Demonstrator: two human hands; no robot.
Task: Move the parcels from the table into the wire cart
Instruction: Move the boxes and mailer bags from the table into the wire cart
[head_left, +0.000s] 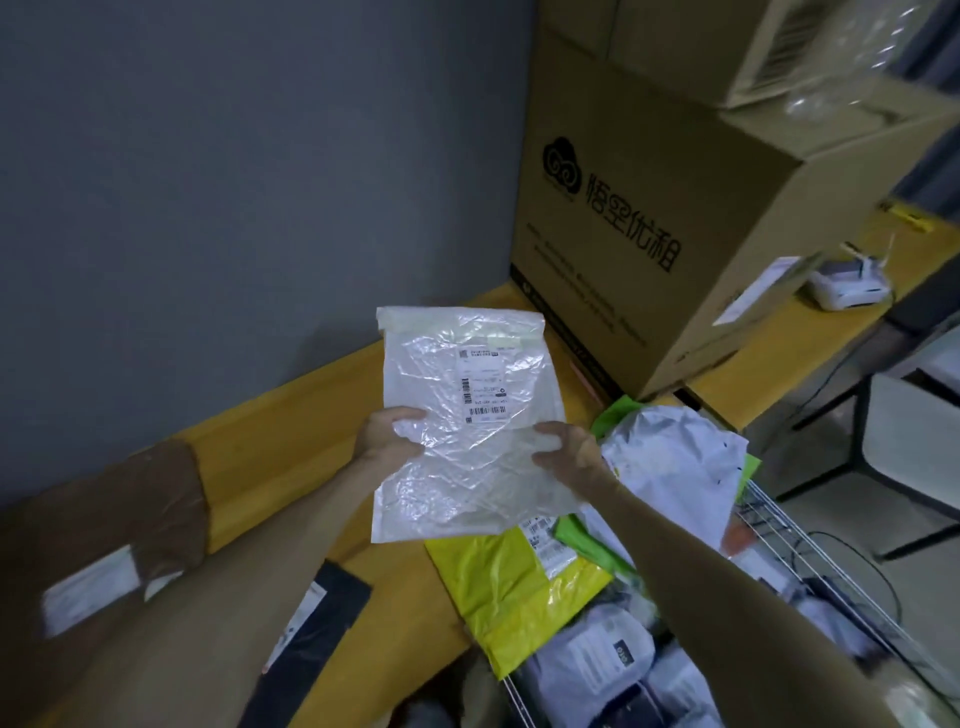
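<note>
Starting right up close, a brown box (104, 545) with a white label sits bottom left on the table (291, 415), and a black parcel (322, 623) lies just beside it near the table edge. Bottom right is the wire cart (769, 519) with a pile of grey and white parcels (597, 660) in it, too blurry to read anything on them. A yellow bag (519, 587) lies at the table corner with its near end hanging over the cart. Above that, both hands hold up a crinkly white bag (467, 415), label facing up, in the air over the table and next to the cart. Left hand (387, 434) pinches its left edge, thumb on top and fingers tucked underneath. Right hand (571, 452) grips the right edge the same way, fingers curled round the plastic. Just behind the right hand a grey bag (675, 457) rests on a green bag (618, 410) by the far end of the cart. Further back a big carton (649, 234) with black print stands on the table, a small white device (847, 280) sits off to its right, and a grey wall (234, 156) is behind it all.
</note>
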